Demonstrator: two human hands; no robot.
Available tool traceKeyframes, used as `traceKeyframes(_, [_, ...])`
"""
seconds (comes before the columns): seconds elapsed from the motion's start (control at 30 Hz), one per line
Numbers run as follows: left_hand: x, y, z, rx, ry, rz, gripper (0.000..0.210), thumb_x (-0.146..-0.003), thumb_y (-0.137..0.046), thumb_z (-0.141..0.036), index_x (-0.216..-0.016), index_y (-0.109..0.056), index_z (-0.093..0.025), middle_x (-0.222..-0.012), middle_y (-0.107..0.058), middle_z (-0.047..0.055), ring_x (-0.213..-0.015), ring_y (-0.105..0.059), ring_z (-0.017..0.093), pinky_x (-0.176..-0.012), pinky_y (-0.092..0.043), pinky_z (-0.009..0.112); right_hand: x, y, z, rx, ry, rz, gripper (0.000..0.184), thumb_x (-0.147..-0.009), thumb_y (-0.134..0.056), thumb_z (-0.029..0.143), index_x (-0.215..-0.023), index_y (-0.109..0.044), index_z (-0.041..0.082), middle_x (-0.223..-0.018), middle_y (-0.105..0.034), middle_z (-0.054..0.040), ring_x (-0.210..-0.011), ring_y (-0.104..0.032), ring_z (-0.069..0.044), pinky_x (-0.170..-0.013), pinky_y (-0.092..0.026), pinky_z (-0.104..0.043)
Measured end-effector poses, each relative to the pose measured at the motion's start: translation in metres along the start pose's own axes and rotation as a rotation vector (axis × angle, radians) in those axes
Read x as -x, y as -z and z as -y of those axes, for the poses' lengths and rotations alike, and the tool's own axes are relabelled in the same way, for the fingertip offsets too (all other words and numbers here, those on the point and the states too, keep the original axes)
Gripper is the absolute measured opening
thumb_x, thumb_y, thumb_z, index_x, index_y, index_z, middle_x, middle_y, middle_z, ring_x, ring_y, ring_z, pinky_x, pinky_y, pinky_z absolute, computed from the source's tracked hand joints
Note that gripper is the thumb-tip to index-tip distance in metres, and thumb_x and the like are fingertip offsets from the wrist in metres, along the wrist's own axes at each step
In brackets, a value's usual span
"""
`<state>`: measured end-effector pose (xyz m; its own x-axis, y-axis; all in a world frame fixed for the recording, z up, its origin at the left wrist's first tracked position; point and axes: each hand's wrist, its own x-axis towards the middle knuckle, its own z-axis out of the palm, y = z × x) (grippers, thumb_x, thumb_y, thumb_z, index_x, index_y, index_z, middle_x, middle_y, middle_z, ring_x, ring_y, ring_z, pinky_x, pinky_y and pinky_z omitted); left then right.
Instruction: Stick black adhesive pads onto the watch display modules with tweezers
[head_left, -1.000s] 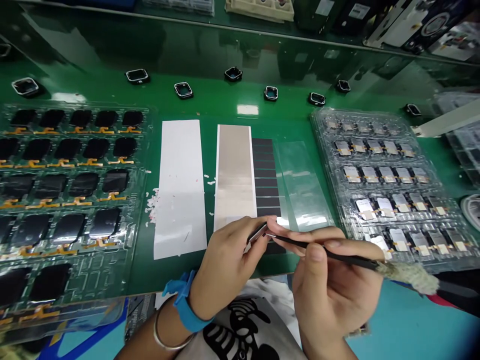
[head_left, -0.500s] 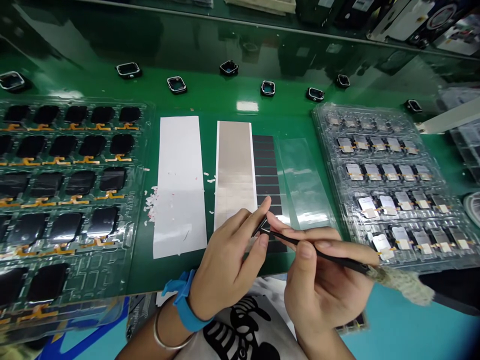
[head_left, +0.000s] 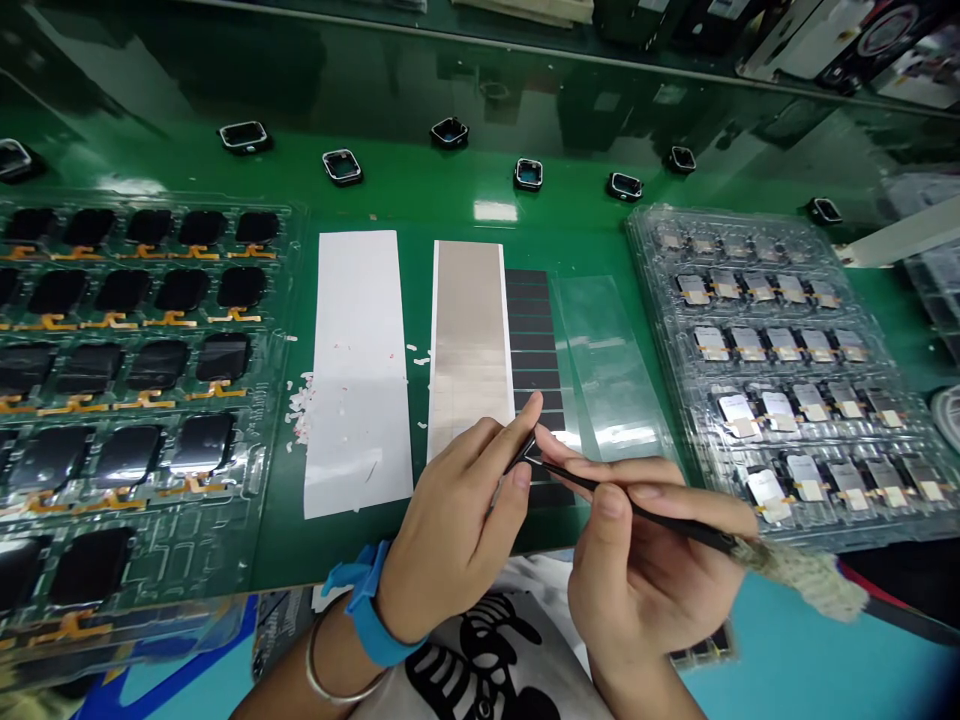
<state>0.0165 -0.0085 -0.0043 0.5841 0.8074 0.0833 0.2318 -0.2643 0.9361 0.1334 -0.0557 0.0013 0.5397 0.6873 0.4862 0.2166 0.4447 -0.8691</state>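
My left hand (head_left: 459, 530), with a blue band and a metal bangle at the wrist, pinches a small dark flat piece (head_left: 520, 453) between thumb and fingers. Most of that piece is hidden by the fingers, so its kind is unclear. In my right hand (head_left: 651, 570) are black tweezers (head_left: 686, 522), held like a pen, with pale frayed wrapping (head_left: 806, 578) at the rear end. Their tip meets or nearly meets the dark piece. Both hands are over the near end of a beige strip sheet (head_left: 471, 340) and a sheet of black strips (head_left: 534, 345).
At left stands a clear tray (head_left: 202, 545) of black watch screens with orange flex cables. Another clear tray (head_left: 679, 400) at right holds silver-backed modules. A white paper sheet (head_left: 360, 370) lies beside small white scraps (head_left: 301, 410). Several watch frames (head_left: 343, 166) line the back.
Both hands keep almost the same pose, with the tweezers still at the dark piece. The view has shifted slightly, so the watch frames appear a little further left.
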Motion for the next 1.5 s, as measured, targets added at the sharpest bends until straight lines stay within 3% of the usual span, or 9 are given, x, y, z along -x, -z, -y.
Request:
traceKeyframes(0.3, [-0.0012, 0.0002, -0.0008, -0.019, -0.006, -0.006, 0.05, -0.104, -0.032, -0.023, -0.154, -0.032, -0.028, -0.1, -0.057, 0.005, -0.094, -0.056, 0.02, -0.083, -0.049, 0.037, 0.0024, 0.0012, -0.002, -0.01, -0.005, 0.008, 0.034, -0.084, -0.053, -0.007, -0.106, -0.051, 0.019, -0.094, -0.068, -0.003, -0.095, -0.073, -0.02, -0.083, -0.068, -0.044])
traceKeyframes(0.63, [-0.002, 0.0006, -0.0005, -0.032, 0.017, -0.01, 0.049, -0.104, -0.031, -0.023, -0.152, -0.037, -0.024, -0.095, -0.057, 0.006, -0.093, -0.057, 0.022, -0.086, -0.05, 0.039, -0.0021, 0.0005, -0.0012, 0.068, 0.052, 0.031, 0.035, -0.083, -0.053, -0.01, -0.105, -0.05, 0.017, -0.091, -0.066, -0.0036, -0.084, -0.072, -0.017, -0.073, -0.068, -0.037])
traceKeyframes(0.9, [-0.0003, 0.0007, 0.0, 0.003, 0.031, -0.012, 0.049, -0.103, -0.03, -0.025, -0.152, -0.037, -0.024, -0.095, -0.058, 0.006, -0.089, -0.057, 0.022, -0.084, -0.051, 0.04, -0.0009, 0.0025, -0.0021, 0.083, 0.09, 0.069, 0.043, -0.075, -0.054, -0.016, -0.103, -0.05, 0.016, -0.092, -0.067, -0.0037, -0.089, -0.073, -0.018, -0.077, -0.068, -0.035])
traceKeyframes(1.3, [0.0008, 0.0013, 0.0006, 0.015, -0.001, -0.021, 0.048, -0.103, -0.032, -0.027, -0.151, -0.039, -0.023, -0.092, -0.058, 0.006, -0.089, -0.057, 0.022, -0.085, -0.051, 0.041, -0.0014, 0.0029, -0.0012, 0.107, 0.097, 0.076, 0.037, -0.078, -0.056, -0.011, -0.102, -0.052, 0.017, -0.089, -0.069, -0.003, -0.084, -0.073, -0.018, -0.075, -0.067, -0.037])
traceKeyframes(1.5, [-0.0014, -0.001, 0.0025, -0.065, -0.045, -0.074, 0.045, -0.103, -0.036, -0.024, -0.147, -0.045, -0.022, -0.087, -0.062, 0.005, -0.085, -0.059, 0.021, -0.077, -0.053, 0.036, -0.0035, 0.0024, -0.001, -0.025, -0.065, -0.012, 0.024, -0.089, -0.053, 0.0, -0.102, -0.053, 0.02, -0.089, -0.067, -0.0023, -0.08, -0.07, -0.015, -0.069, -0.066, -0.033])
